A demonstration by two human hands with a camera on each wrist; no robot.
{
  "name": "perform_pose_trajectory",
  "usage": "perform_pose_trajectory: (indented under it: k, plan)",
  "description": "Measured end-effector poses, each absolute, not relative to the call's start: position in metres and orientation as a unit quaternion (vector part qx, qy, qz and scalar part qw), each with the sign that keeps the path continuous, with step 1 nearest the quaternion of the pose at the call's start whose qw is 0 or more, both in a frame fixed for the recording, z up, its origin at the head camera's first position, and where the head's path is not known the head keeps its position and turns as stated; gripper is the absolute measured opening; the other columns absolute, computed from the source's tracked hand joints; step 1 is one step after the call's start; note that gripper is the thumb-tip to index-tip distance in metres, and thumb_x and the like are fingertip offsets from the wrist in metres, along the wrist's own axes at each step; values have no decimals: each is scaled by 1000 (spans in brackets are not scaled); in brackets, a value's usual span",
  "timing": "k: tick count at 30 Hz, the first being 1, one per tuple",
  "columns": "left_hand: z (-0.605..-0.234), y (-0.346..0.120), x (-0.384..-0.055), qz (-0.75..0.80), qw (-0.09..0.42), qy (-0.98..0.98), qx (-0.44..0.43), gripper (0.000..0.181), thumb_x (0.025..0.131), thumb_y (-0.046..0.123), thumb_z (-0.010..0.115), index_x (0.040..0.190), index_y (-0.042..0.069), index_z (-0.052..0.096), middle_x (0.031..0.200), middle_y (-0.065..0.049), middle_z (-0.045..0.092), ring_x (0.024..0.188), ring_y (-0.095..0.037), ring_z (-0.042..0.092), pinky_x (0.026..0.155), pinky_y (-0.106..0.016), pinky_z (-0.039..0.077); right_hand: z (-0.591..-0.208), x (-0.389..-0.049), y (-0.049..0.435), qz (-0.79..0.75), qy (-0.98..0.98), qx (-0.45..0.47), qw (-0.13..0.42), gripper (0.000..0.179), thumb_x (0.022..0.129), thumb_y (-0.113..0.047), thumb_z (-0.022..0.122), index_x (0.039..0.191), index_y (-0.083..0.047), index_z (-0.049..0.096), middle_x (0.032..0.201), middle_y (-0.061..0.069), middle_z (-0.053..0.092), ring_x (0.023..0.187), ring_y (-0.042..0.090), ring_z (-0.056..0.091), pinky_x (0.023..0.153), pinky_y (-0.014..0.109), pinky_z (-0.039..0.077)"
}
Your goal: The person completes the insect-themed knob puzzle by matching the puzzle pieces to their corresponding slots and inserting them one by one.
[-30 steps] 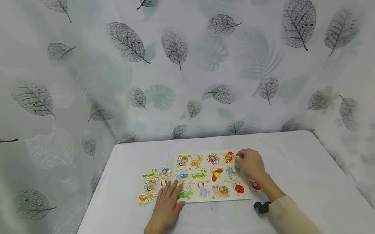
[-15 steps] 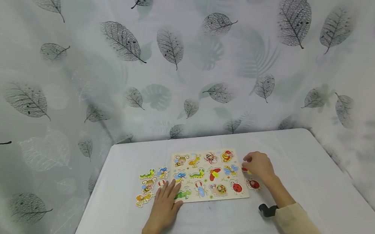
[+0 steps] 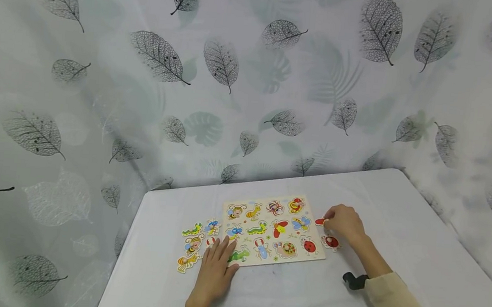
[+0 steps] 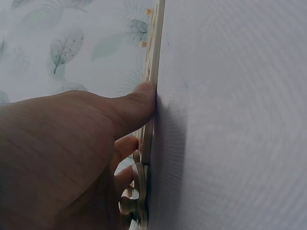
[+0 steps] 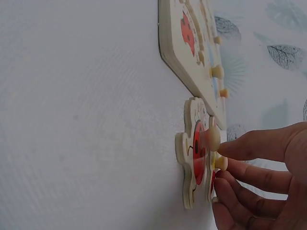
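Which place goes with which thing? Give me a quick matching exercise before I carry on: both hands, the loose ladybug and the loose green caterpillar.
1. left hand
2. right hand
3. loose ladybug
4. loose green caterpillar

A. lying left of the puzzle board
B. fingers at the red-and-yellow piece
C. lying right of the board
D. over the board's near left corner

Pairs: 1-D, 2-B, 3-C, 4-A

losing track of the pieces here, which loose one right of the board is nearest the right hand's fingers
The red-winged piece: in the head view the right hand partly covers it, while the ladybug piece lies below it there, uncovered.
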State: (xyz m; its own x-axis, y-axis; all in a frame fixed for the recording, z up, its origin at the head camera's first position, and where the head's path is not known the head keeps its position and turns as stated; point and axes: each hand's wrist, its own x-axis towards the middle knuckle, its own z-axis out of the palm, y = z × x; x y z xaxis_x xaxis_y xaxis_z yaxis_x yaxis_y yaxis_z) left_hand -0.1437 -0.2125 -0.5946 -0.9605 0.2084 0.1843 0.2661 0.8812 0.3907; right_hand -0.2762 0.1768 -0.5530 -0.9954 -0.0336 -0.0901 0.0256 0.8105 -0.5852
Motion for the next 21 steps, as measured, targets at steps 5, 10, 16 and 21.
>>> perform_pose_trajectory:
  k: [5,10,16,21]
  plan:
    - [-603,-215,-146,-207,85,-966,-126,58,99,33,64,152,16,47,160,-11,37,148,-40,26,118,-64,19,-557,-276,178,-304,952,-2,19,12,83,-12,71,91,-3,74,85,9,70,74,25,63,61,39,54]
    - [-606,-216,-147,-212,100,-963,-134,58,98,32,65,150,15,49,158,-13,40,146,-43,29,115,-67,21,-560,-276,178,-303,953,5,14,9,83,-11,72,86,-4,74,81,8,69,69,24,62,57,37,52]
    - [-594,-212,-143,-211,72,-967,-126,58,99,30,65,151,13,47,159,-15,38,148,-43,26,118,-66,19,-563,-277,178,-299,954,4,0,8,83,-12,72,83,-4,73,78,7,69,66,22,61,54,35,52]
    - [-594,-212,-143,-214,81,-965,-129,58,98,29,66,151,12,48,158,-15,39,147,-44,28,117,-66,20,-565,-278,179,-300,954,1,-16,7,83,-12,72,80,-5,72,75,6,68,63,21,60,53,33,50]
